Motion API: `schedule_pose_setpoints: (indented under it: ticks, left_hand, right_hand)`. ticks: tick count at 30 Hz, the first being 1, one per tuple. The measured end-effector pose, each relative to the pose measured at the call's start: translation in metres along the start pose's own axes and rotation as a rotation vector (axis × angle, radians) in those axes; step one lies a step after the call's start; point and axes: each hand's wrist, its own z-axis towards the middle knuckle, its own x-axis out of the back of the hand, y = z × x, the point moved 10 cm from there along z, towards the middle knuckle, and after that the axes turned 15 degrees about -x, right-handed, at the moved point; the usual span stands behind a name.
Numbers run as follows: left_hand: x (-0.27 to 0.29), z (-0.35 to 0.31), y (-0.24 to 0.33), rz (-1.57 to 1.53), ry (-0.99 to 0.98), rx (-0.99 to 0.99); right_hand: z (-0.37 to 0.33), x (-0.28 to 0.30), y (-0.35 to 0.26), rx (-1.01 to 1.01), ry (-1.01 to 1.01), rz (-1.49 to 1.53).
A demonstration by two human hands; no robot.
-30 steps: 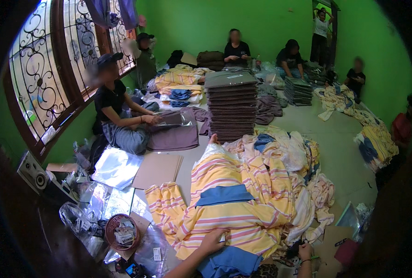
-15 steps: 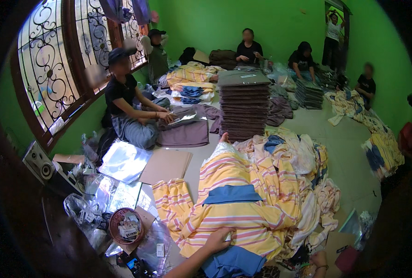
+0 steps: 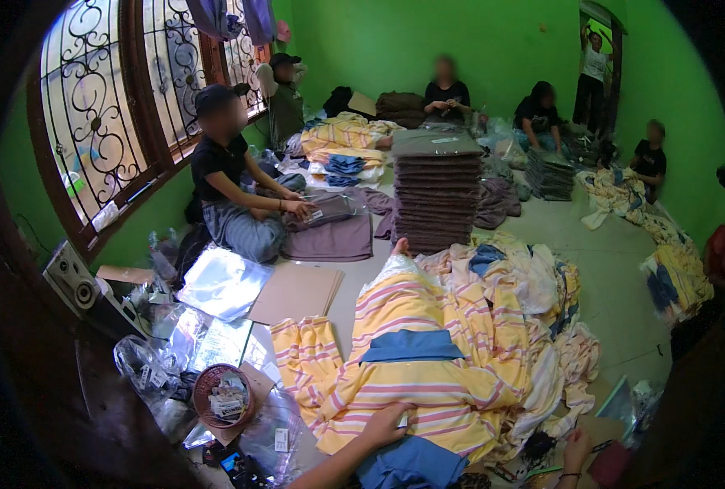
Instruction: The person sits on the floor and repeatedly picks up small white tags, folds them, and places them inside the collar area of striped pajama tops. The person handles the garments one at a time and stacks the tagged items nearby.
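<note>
- The left hand (image 3: 389,424) lies flat, fingers spread, on the yellow striped shirt (image 3: 411,359) spread across the floor, holding nothing.
- The shirt looks unfolded, the loose pile (image 3: 526,285) waiting.
- The right hand (image 3: 576,450), near the edge, probably grips nothing.

Pale tiled floor (image 3: 615,269) carries everything; heap of yellow striped shirts (image 3: 428,359) in the middle; tall stack of folded brown garments (image 3: 436,196) behind it; flat cardboard sheets (image 3: 297,293) and clear plastic bags (image 3: 220,281) at left; small woven basket (image 3: 224,395) near the bags.
</note>
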Motion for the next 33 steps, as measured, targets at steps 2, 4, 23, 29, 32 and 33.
schedule_pose_setpoints:
  ticks: [2,4,23,29,32,33]
  left_hand:
    - [0.003,-0.001,0.001,0.119,-0.011,-0.004]
    - [0.004,-0.002,0.002,0.180,-0.027,-0.024]
    - [0.037,-0.001,0.013,-0.067,0.248,0.060]
    - [0.008,0.023,0.081,-0.573,0.207,0.043]
    - [-0.022,0.009,0.074,-0.830,-0.046,0.358]
    - [-0.019,0.007,0.066,-0.795,-0.076,0.398]
  right_hand:
    - [-0.005,0.021,-0.008,0.076,0.130,0.326]
    - [-0.003,0.029,-0.010,0.130,0.162,0.488]
    - [-0.073,-0.002,-0.116,0.369,-0.221,0.895]
    - [-0.237,-0.090,-0.202,0.462,-1.189,0.685]
    - [-0.252,-0.066,-0.239,0.604,-1.069,0.679]
    - [-0.249,-0.063,-0.246,0.510,-1.150,0.831]
